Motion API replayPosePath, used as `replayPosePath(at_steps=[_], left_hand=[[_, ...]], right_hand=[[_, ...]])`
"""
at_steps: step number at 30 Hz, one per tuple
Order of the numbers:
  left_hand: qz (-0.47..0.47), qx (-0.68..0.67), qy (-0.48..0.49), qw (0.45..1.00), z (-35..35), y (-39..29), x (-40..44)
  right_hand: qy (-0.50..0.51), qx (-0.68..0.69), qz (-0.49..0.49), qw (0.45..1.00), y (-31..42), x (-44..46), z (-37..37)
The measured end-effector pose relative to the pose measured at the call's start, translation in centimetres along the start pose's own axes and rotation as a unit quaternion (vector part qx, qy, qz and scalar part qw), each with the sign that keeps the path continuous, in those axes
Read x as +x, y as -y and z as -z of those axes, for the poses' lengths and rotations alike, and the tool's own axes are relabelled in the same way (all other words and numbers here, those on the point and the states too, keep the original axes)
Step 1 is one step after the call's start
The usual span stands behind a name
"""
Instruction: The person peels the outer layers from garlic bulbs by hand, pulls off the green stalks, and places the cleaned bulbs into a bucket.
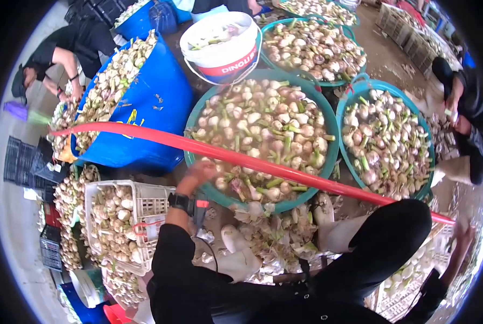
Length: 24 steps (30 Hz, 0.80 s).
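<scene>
My left hand (201,171), with a dark watch on the wrist, is over the near-left rim of a green basin (332,127) heaped with garlic bulbs (265,121). Its fingers are smeared, so whether it holds anything is unclear. A grey piece with a red end (201,204) shows beside the watch. Far off at the right edge, my right hand (461,235) is near the right end of a long red strip (241,156) and above pale crates. Blur and lens distortion hide its fingers. The strip crosses the view in front of the basin.
White crate (152,208) of garlic stands left; a blue tub (160,92) of garlic lies tilted behind it. A white bucket (220,48) and more green basins (427,135) surround the middle one. Peelings (279,237) litter the floor by my boots. Co-workers (71,54) sit at both sides.
</scene>
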<state>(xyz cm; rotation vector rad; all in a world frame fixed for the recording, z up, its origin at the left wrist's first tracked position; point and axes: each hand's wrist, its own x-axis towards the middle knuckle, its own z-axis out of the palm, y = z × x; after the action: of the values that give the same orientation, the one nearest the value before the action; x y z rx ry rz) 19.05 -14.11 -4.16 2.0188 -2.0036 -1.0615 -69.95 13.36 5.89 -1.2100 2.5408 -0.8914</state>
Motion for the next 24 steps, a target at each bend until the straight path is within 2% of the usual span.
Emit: replayPosePath(at_steps=[1,2,3,4,6,8,9,10,11,12,13,14,15,16,17,18,19,20,21,22,23,24], left_hand=[[0.0,-0.01,-0.006,1.0,-0.3,2.0,2.3],[-0.055,0.029,-0.109,0.992,-1.3,5.9,5.5],[-0.108,0.069,-0.21,0.969,-1.9,8.2,7.6],[-0.107,0.066,-0.214,0.969,-1.8,8.5,8.1],[0.007,0.004,-0.292,0.956,-1.2,8.7,9.3],[0.217,0.053,-0.187,0.957,0.6,5.9,10.7],[0.215,0.014,-0.285,0.934,-1.2,8.3,13.4],[0.212,-0.027,-0.376,0.902,-3.5,10.7,15.9],[0.202,-0.068,-0.355,0.91,-3.4,8.9,15.4],[0.203,-0.073,-0.345,0.913,-4.1,9.5,15.9],[0.128,-0.116,-0.242,0.955,-4.3,10.7,16.0],[0.052,-0.154,-0.136,0.977,-3.3,9.0,14.8],[0.142,-0.146,-0.081,0.976,-2.8,6.5,13.7],[0.147,-0.137,-0.071,0.977,-3.0,5.9,12.6],[0.119,-0.28,-0.055,0.951,-3.3,5.6,11.5],[0.09,-0.416,-0.038,0.904,-3.7,5.3,10.2],[0.043,-0.515,-0.044,0.855,-3.6,4.0,7.8],[0.053,-0.507,-0.038,0.86,-3.8,2.5,5.9],[0.028,-0.546,-0.107,0.83,-4.3,0.9,3.9],[0.001,-0.58,-0.176,0.795,-4.6,-0.5,1.9],[0.073,-0.554,-0.132,0.819,-4.7,-1.8,0.3],[0.077,-0.548,-0.13,0.823,-4.8,-3.8,-1.4]], right_hand=[[0.023,-0.186,0.172,0.967,-2.6,-2.9,-0.7],[0.113,-0.255,0.02,0.96,1.6,-6.5,-1.3],[0.056,-0.161,0.084,0.982,0.0,-8.7,-2.1],[0.032,-0.104,0.04,0.993,-1.2,-9.1,-2.5],[-0.006,-0.011,-0.016,1.0,-2.0,-8.5,-2.8],[0.02,0.069,0.03,0.997,1.7,-7.3,-3.2],[0.041,0.037,0.056,0.997,4.3,-6.1,-3.1],[0.045,0.099,0.06,0.992,6.8,-5.3,-3.7],[0.047,0.163,0.014,0.985,16.1,-6.6,-5.6],[0.009,0.184,0.004,0.983,19.3,-6.8,-6.4],[0.024,0.216,0.016,0.976,22.7,-6.9,-7.6],[0.03,0.222,0.044,0.974,26.8,-7.5,-9.1],[0.045,0.159,0.108,0.98,30.5,-8.0,-10.6],[0.087,0.116,0.158,0.977,34.6,-9.3,-12.2],[0.139,0.187,0.146,0.961,37.7,-11.1,-14.3],[0.229,0.281,0.176,0.915,40.2,-13.1,-16.5],[0.36,0.379,0.161,0.837,42.1,-14.8,-19.0],[0.456,0.379,0.125,0.795,42.4,-16.1,-21.1],[0.54,0.362,0.061,0.757,44.3,-18.0,-23.0],[0.604,0.382,0.109,0.691,43.3,-19.4,-27.0],[0.606,0.458,-0.008,0.65,42.7,-22.0,-30.4],[0.616,0.422,-0.026,0.665,42.3,-23.3,-34.0]])
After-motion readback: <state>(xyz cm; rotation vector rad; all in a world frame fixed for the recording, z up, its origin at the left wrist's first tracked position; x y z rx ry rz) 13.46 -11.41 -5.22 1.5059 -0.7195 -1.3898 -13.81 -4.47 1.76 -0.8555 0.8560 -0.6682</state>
